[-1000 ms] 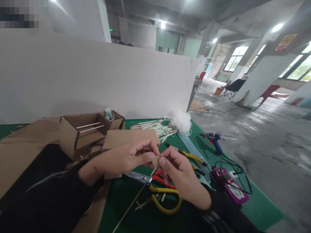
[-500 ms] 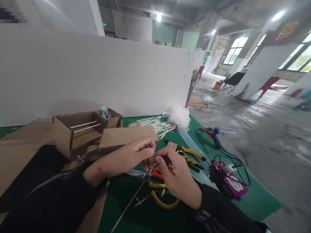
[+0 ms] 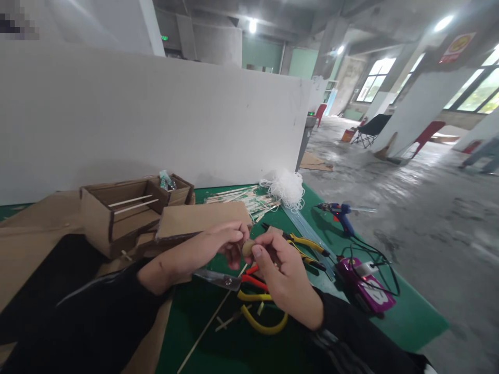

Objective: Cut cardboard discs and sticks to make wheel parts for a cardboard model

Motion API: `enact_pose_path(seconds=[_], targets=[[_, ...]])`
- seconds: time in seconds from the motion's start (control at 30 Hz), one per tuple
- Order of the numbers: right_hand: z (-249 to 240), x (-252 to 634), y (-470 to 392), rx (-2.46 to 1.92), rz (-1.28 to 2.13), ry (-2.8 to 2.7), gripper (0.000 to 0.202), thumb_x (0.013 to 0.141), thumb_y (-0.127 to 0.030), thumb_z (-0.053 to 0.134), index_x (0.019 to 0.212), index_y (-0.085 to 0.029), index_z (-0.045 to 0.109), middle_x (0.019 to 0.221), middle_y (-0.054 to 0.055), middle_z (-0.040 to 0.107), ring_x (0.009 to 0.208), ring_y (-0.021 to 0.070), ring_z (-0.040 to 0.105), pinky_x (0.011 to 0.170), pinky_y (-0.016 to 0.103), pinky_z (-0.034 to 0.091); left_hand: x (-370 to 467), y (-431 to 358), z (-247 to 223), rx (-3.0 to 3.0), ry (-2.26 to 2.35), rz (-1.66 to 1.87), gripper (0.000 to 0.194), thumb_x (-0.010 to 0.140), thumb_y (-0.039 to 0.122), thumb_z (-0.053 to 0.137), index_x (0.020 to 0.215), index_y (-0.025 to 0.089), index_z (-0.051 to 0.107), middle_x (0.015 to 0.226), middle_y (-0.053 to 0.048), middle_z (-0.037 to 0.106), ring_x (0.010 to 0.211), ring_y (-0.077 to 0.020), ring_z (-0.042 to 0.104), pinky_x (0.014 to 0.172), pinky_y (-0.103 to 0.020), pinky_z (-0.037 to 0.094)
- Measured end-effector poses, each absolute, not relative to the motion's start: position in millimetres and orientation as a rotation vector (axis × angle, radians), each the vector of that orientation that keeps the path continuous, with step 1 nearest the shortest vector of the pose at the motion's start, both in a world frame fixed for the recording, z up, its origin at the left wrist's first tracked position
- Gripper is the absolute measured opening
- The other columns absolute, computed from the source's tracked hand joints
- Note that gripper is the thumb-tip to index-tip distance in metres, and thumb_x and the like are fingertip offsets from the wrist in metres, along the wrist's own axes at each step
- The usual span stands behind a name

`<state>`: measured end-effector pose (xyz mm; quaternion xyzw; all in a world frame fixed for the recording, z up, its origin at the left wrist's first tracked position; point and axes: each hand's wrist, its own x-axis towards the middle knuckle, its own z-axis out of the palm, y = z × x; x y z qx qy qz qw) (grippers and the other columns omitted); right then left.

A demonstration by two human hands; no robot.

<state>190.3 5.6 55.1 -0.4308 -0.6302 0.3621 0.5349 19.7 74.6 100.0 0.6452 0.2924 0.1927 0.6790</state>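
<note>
bright windows [image 3: 366, 89], glare on floor [image 3: 423, 223]

Head cam, looks fwd + down over green tbl [image 3: 417, 323], hands [image 3: 286, 275] close up

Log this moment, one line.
right hand: pinches small brown disc | left hand: beside disc, contact unclear | around: scissors below hands; pliers, glue gun right; cardboard box left

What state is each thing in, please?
Small tan disc: pinched by the right hand.
Left hand: curled beside the disc; contact unclear.
Cardboard box: open-topped, two sticks across it.
Pliers: handles spread apart.
Scissors: lying down, partly covered.
White string: tangled heap.
Power strip: white plug inserted, red light lit.
Glue gun: unheld, on the table.
</note>
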Motion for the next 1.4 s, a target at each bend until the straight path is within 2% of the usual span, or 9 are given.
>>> enact_pose_path(seconds=[0.13,0.27,0.37,0.53,0.67,0.83,1.07,1.3,1.4], targets=[[56.5,188.6,10.0,-0.972,1.066,-1.316,0.022,0.096,-0.041,0.057,0.085,-0.022,0.055,0.07,-0.002,0.06,0.05,0.0094,0.045,0.048,0.023,0.039,14.5,77.0,104.3,1.547,0.623,0.419,0.018,0.097,0.04,0.049,0.098,0.022,0.051,0.086,0.001,0.061,0.069,-0.0135,0.059,0.068,-0.028,0.048],[56.1,188.8,12.1,-0.98,1.152,-1.225,0.032,0.091,-0.049,0.062,0.08,-0.02,0.054,0.058,-0.007,0.053,0.043,0.0066,0.042,0.042,0.019,0.035,9.8,74.3,106.2,1.744,0.58,0.396,0.02,0.096,0.038,0.058,0.108,0.024,0.052,0.097,0.0,0.062,0.085,-0.0153,0.061,0.075,-0.029,0.051],[56.6,189.0,13.1,-0.968,1.215,-1.162,0.034,0.087,-0.049,0.066,0.078,-0.02,0.053,0.053,-0.009,0.051,0.04,0.0055,0.043,0.04,0.017,0.034,8.5,73.9,103.2,1.84,0.599,0.395,0.02,0.097,0.037,0.057,0.113,0.025,0.052,0.102,-0.002,0.064,0.093,-0.0173,0.063,0.079,-0.031,0.051],[59.2,188.4,16.3,-0.938,1.345,-1.004,0.033,0.081,-0.046,0.071,0.074,-0.02,0.052,0.052,-0.009,0.054,0.034,0.0048,0.043,0.034,0.016,0.035,9.2,77.2,98.4,1.932,0.597,0.469,0.032,0.097,0.04,0.058,0.126,0.026,0.052,0.111,-0.004,0.067,0.102,-0.0202,0.065,0.086,-0.034,0.052],[58.7,190.6,19.6,-0.9,1.42,-0.929,0.029,0.079,-0.041,0.072,0.074,-0.02,0.053,0.055,-0.009,0.056,0.033,0.0048,0.046,0.032,0.015,0.035,9.4,79.4,98.8,2.044,0.627,0.505,0.029,0.099,0.04,0.055,0.124,0.024,0.058,0.111,-0.005,0.07,0.099,-0.0203,0.067,0.084,-0.033,0.054],[56.5,193.0,20.8,-0.874,1.469,-0.946,0.026,0.079,-0.04,0.07,0.074,-0.02,0.053,0.056,-0.008,0.06,0.035,0.0055,0.047,0.033,0.015,0.037,9.7,80.4,102.7,2.202,0.677,0.544,0.029,0.1,0.037,0.052,0.124,0.026,0.062,0.119,-0.005,0.07,0.105,-0.0217,0.066,0.085,-0.032,0.054],[57.0,191.8,20.5,-0.911,1.405,-1.054,0.029,0.082,-0.045,0.068,0.077,-0.02,0.053,0.059,-0.008,0.059,0.036,0.0045,0.045,0.036,0.017,0.039,10.9,79.0,104.3,2.237,0.71,0.559,0.032,0.098,0.034,0.052,0.128,0.024,0.061,0.114,-0.005,0.071,0.097,-0.0208,0.068,0.08,-0.031,0.056],[58.1,192.9,19.5,-0.918,1.358,-1.103,0.03,0.085,-0.043,0.065,0.073,-0.02,0.051,0.056,-0.009,0.055,0.038,0.0049,0.044,0.038,0.018,0.037,10.8,77.7,105.5,2.302,0.627,0.621,0.021,0.099,0.029,0.052,0.111,0.026,0.07,0.109,-0.002,0.073,0.098,-0.0184,0.067,0.083,-0.028,0.053],[57.6,193.3,20.0,-0.906,1.341,-1.101,0.029,0.086,-0.043,0.065,0.074,-0.02,0.051,0.056,-0.009,0.054,0.037,0.0049,0.044,0.037,0.018,0.036,10.8,75.5,103.4,2.29,0.663,0.636,0.021,0.1,0.031,0.051,0.114,0.026,0.067,0.105,-0.002,0.072,0.096,-0.0181,0.067,0.08,-0.028,0.053]])
